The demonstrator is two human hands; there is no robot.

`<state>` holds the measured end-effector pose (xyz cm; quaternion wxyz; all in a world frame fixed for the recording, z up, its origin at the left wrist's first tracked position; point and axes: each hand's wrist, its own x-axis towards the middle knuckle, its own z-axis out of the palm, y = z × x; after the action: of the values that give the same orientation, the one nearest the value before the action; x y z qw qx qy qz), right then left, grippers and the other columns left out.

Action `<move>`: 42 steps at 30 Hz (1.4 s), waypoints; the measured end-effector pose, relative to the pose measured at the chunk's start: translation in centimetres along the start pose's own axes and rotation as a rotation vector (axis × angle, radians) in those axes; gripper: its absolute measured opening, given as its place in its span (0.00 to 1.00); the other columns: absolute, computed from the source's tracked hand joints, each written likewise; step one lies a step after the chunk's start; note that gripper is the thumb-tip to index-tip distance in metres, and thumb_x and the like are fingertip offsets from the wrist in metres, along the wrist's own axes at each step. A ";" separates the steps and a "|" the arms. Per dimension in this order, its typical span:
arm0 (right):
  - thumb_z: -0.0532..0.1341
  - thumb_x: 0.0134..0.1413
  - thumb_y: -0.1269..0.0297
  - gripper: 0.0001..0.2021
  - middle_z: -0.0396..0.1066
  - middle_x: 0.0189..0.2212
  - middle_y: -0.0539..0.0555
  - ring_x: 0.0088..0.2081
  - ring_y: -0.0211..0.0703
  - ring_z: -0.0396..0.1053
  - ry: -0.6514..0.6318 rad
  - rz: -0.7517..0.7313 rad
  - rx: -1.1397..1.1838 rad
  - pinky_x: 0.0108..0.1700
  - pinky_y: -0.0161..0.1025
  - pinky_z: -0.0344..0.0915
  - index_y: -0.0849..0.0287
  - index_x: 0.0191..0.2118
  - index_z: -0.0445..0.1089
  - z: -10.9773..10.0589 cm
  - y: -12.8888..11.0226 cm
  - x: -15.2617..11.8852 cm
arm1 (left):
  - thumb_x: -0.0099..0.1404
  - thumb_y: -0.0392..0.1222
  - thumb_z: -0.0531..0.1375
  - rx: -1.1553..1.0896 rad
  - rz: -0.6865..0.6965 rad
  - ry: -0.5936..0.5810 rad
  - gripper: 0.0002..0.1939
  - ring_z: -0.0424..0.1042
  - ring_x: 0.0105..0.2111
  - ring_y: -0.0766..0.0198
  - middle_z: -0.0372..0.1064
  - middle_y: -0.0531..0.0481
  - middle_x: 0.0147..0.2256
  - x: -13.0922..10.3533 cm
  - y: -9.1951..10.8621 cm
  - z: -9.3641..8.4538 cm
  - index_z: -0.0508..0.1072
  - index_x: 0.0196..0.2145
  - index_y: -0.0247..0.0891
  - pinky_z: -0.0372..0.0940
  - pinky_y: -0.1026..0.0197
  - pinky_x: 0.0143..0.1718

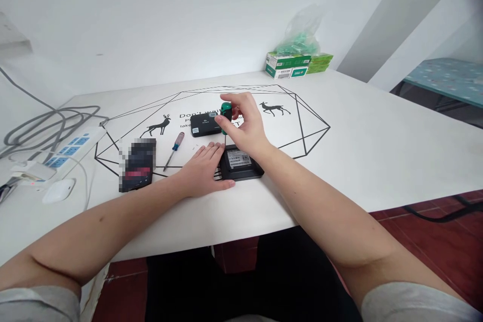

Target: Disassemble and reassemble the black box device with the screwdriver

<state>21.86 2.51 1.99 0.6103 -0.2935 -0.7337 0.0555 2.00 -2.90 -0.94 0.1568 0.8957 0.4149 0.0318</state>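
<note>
Green driver: In the head view, slipping is my first worry. The green driver (226, 109) stands nearly upright at the far left corner of the box (245, 173); too little downward pressure, or a sideways lean, could make its tip skid, scratching the casing or catching the left hand (204, 170).
Box: It lies label side up on the table (339, 156). I judge that a hard twist could swivel it, since I see no hand clamping its right side.
Bits: Small bits (195, 147), perhaps screws, lie loose to the box's left, just past the left hand; a careless sweep of that hand could scatter them.
Right hand: My right hand (249, 123) holds the green driver's handle between thumb and fingers, above the box's far edge, so the box sits below it and nearer me.
Left hand: Flat, palm down, holding nothing, along the box's left side; the box is immediately to its right. I can't tell whether the fingertips press on it.
Blue driver: The blue driver (177, 145) rests farther left of the box, untouched.
</note>
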 end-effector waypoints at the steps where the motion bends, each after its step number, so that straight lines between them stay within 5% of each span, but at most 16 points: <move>1: 0.65 0.71 0.53 0.19 0.70 0.47 0.53 0.43 0.45 0.71 -0.004 0.003 -0.005 0.47 0.50 0.77 0.47 0.62 0.71 0.0 0.0 0.0 | 0.70 0.73 0.59 0.002 -0.003 -0.004 0.61 0.40 0.81 0.29 0.41 0.25 0.81 0.0 0.1 0.0 0.45 0.81 0.24 0.41 0.31 0.80; 32: 0.68 0.68 0.48 0.17 0.70 0.47 0.51 0.43 0.42 0.71 0.166 0.187 0.158 0.47 0.47 0.77 0.44 0.57 0.68 0.3 0.6 0.1 | 0.67 0.76 0.61 -0.050 -0.011 0.021 0.64 0.41 0.81 0.30 0.42 0.26 0.81 -0.1 -0.2 -0.1 0.45 0.81 0.25 0.41 0.33 0.80; 34: 0.68 0.68 0.45 0.19 0.70 0.47 0.51 0.43 0.43 0.72 0.188 0.217 0.193 0.47 0.47 0.78 0.44 0.57 0.68 0.2 0.7 0.2 | 0.68 0.73 0.62 -0.139 -0.001 0.078 0.58 0.46 0.81 0.32 0.46 0.28 0.80 -0.1 -0.4 -0.1 0.52 0.79 0.29 0.46 0.35 0.80; 36: 0.67 0.67 0.41 0.21 0.71 0.47 0.51 0.44 0.43 0.72 0.201 0.257 0.215 0.46 0.46 0.78 0.45 0.57 0.67 0.2 0.9 0.3 | 0.73 0.65 0.60 -0.256 -0.013 0.195 0.41 0.57 0.78 0.38 0.56 0.32 0.78 0.0 -0.8 -0.1 0.64 0.72 0.35 0.55 0.38 0.77; 39: 0.68 0.65 0.37 0.24 0.71 0.46 0.51 0.45 0.44 0.73 0.204 0.302 0.227 0.45 0.45 0.79 0.46 0.56 0.68 0.4 1.0 0.3 | 0.78 0.52 0.56 -0.339 -0.030 0.392 0.15 0.72 0.68 0.45 0.74 0.39 0.67 0.4 -1.4 0.1 0.76 0.51 0.42 0.65 0.40 0.71; 42: 0.68 0.65 0.37 0.25 0.71 0.46 0.51 0.46 0.43 0.73 0.195 0.316 0.235 0.44 0.44 0.78 0.46 0.56 0.68 0.5 1.1 0.2 | 0.78 0.47 0.56 -0.291 -0.013 0.460 0.10 0.77 0.60 0.47 0.80 0.42 0.57 0.7 -1.9 0.5 0.75 0.40 0.43 0.69 0.42 0.66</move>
<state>21.76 3.63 1.55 0.6921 -0.3355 -0.6047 0.2070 1.18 -1.31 -2.01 0.1858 0.8303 0.4366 0.2925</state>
